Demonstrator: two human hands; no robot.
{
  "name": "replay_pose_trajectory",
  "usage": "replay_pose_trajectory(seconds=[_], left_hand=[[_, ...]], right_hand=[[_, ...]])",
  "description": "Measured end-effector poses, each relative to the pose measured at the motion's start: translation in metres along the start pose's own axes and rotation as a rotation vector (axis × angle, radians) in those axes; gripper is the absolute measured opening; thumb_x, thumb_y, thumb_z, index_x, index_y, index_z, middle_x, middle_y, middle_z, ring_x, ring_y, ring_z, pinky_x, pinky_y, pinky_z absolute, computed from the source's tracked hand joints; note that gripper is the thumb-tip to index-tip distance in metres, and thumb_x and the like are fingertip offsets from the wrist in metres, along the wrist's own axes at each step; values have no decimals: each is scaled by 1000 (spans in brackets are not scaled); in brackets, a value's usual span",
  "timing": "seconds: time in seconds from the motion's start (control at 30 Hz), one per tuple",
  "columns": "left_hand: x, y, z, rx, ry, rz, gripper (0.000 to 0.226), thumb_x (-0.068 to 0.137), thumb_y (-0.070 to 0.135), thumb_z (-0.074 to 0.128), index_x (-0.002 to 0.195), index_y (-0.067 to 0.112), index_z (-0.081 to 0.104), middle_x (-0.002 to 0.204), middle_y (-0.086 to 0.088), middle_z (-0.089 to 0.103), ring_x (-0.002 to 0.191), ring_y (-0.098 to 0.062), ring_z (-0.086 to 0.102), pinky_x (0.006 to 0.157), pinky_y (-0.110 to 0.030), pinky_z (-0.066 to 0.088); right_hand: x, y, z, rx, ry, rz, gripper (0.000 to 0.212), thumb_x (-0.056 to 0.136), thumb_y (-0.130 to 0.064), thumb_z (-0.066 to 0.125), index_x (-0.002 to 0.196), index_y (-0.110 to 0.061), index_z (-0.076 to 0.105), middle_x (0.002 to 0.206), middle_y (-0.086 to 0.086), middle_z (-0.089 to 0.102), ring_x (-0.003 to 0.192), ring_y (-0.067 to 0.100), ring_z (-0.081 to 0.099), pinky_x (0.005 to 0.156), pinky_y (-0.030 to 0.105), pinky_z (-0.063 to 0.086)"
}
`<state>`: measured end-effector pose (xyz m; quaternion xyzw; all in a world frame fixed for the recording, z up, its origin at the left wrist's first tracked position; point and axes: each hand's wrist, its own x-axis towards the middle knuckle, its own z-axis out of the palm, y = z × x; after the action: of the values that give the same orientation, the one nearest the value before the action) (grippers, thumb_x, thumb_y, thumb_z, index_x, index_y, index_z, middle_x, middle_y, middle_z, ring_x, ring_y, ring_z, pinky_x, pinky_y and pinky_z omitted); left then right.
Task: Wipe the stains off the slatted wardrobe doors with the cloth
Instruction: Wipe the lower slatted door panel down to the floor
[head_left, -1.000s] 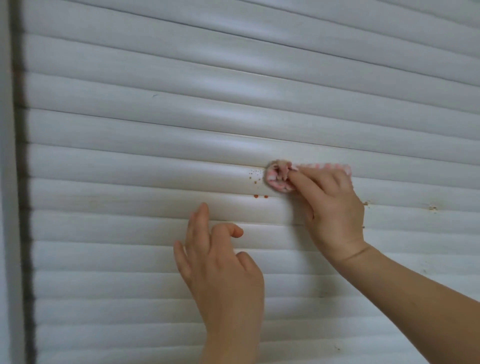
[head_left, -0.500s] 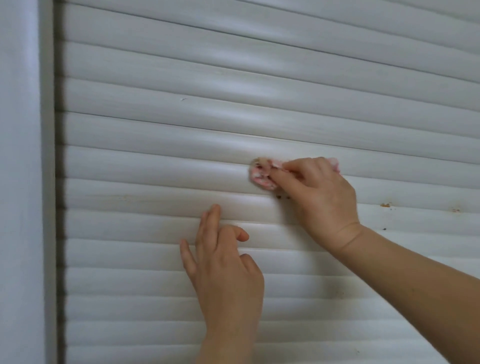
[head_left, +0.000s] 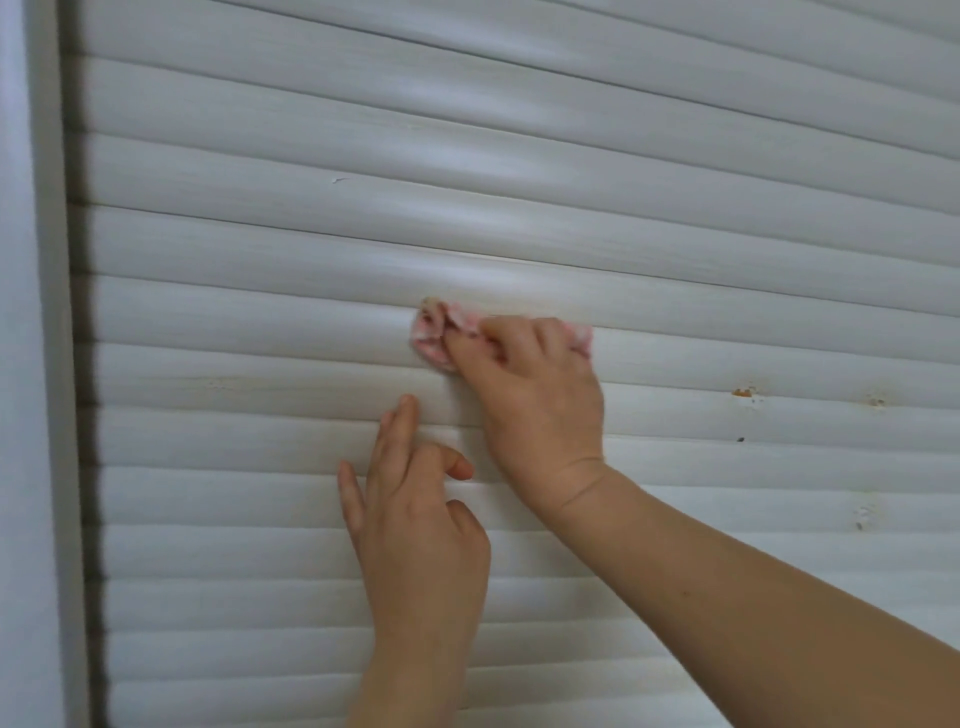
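Note:
The white slatted wardrobe door (head_left: 519, 182) fills the view. My right hand (head_left: 535, 395) grips a bunched pink and white cloth (head_left: 434, 332) and presses it against a slat at the centre. My left hand (head_left: 415, 514) rests on the slats just below, two fingers straight against the door, the index finger curled. An orange stain (head_left: 743, 392) marks a slat to the right, with a fainter mark (head_left: 877, 400) beyond it and a small dark speck (head_left: 740, 439) below.
The door's vertical frame (head_left: 52, 364) runs down the left edge, with a dark gap (head_left: 85, 415) between it and the slat ends. A small white chip (head_left: 337, 180) shows on an upper slat. A pale smudge (head_left: 862, 514) sits at lower right.
My right hand has slid the cloth leftward along the slat, over the reddish specks seen beside it a second ago; they no longer show. The view shifted right, and my left hand stayed put.

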<state>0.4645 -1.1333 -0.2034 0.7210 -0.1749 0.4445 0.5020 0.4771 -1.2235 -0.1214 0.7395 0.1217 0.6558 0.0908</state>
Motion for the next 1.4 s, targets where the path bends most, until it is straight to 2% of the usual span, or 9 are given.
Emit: replay_pose_trajectory(seconds=[0.2,0.4,0.5,0.57,0.8,1.0,1.13,1.3,1.4], left_hand=[[0,-1,-3,-9,-25,4,39,58,-7,39,76,28,46,144,-3,43,132,-14,35,112,-47,8],[-1,0,-8,12,-107,-28,45,65,-19,49,76,24,49,141,17,26,138,-11,28,115,-39,-1],[1,0,-10,27,-131,-34,45,64,-18,51,75,25,48,147,11,29,140,-11,26,115,-42,-2],[0,1,-10,52,-140,-47,43,64,-17,52,74,25,49,150,6,31,141,-11,24,114,-43,-2],[-1,5,-6,66,-97,-46,41,62,-18,52,76,21,54,148,-2,37,138,-18,31,113,-45,2],[-4,11,0,70,-124,-47,41,62,-19,53,73,21,54,149,-5,34,140,-21,27,113,-46,3],[-2,11,-4,83,-132,-48,41,61,-16,56,70,24,51,148,-3,37,138,-21,32,113,-47,3],[-2,8,-6,110,-160,-36,40,57,-13,59,69,24,51,148,-2,37,136,-22,35,112,-49,2],[0,7,-6,122,-152,-32,41,57,-13,60,70,25,52,148,-2,38,135,-22,37,112,-51,3]], right_hand=[[-24,26,-11,-90,-7,-198,34,85,-15,44,101,-23,73,93,1,68,87,24,46,62,34,41],[-63,82,-32,-167,-60,2,30,84,-18,47,101,-16,72,106,2,48,89,30,43,67,41,49],[-72,67,-28,-150,17,239,38,79,-13,44,106,-18,71,108,5,51,94,32,46,80,48,48],[-69,41,-20,-140,16,270,44,76,-12,42,109,-20,70,110,6,56,97,32,45,85,46,43],[-54,26,-19,-108,-91,27,41,73,-11,50,108,-19,70,113,7,65,98,29,44,80,39,35],[-61,67,-40,-119,-120,119,33,77,-13,48,101,-16,69,99,8,64,88,31,48,72,43,50],[-58,71,-46,-42,-119,205,34,78,-14,43,99,-13,70,95,13,59,84,25,38,54,31,41],[-36,39,-32,-43,-147,120,37,76,-15,42,100,-15,70,89,9,60,80,23,36,51,24,30],[-28,21,-24,-58,-127,48,39,72,-12,41,96,-17,72,86,4,62,77,23,42,51,24,32]])
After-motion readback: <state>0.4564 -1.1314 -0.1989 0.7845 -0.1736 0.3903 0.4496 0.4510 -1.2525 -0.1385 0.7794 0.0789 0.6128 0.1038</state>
